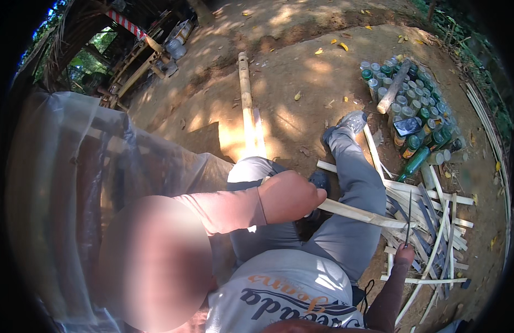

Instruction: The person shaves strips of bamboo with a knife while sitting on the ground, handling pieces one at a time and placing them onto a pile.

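Note:
My left hand (290, 195) is closed around one end of a pale bamboo strip (356, 212), which reaches out to the right across my lower leg. In my right hand (404, 254), low on the right, is the handle of a knife with a long, thin, dark blade (409, 213). Its blade points away from me and crosses the strip near the far end; I cannot tell whether it has cut in. Beneath them lies a loose pile of split bamboo strips (434, 238), some pale and some greyish.
Many glass bottles (418, 102) stand packed together at the right, with a short log (394, 86) and a phone (408, 126) on top. A bamboo pole (246, 94) lies ahead. Clear plastic sheeting (123, 150) hangs at my left. A green bottle (415, 164) lies beside the strips.

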`<action>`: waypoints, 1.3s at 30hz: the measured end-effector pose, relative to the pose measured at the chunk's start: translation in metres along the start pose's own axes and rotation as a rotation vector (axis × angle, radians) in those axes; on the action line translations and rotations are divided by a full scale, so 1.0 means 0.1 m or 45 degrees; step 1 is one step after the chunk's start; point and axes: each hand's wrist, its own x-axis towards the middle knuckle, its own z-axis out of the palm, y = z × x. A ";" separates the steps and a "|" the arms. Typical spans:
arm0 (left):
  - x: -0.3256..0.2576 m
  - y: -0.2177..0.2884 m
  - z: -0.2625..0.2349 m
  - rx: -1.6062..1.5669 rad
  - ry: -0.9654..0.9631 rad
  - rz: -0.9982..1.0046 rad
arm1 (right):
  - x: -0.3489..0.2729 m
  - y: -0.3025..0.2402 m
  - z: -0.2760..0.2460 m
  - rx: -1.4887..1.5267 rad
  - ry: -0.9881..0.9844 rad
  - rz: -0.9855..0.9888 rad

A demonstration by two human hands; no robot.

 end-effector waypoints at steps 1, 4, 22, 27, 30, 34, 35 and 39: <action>0.04 -0.06 -0.05 0.019 -0.010 0.003 | 0.06 0.04 0.02 -0.014 0.002 -0.034; -0.03 -0.05 0.03 0.019 -0.058 -0.034 | -0.22 -0.58 -0.39 0.104 0.010 -0.196; -0.13 -0.10 0.08 -0.032 -0.023 -0.078 | 0.12 0.04 0.12 0.038 0.004 0.081; -0.16 -0.16 0.07 -0.039 0.013 -0.056 | 0.11 0.26 0.13 0.039 -0.019 0.163; -0.11 -0.14 0.01 -0.058 -0.076 -0.107 | 0.19 0.28 0.23 0.066 -0.006 0.210; -0.22 -0.12 0.02 -0.061 -0.135 -0.156 | 0.01 0.01 0.03 0.104 -0.019 -0.062; -0.20 -0.12 -0.01 -0.075 -0.140 -0.155 | 0.07 0.16 0.07 0.032 0.008 0.022; -0.10 -0.12 -0.08 -0.061 -0.147 -0.169 | 0.28 0.32 0.09 -0.075 -0.039 0.110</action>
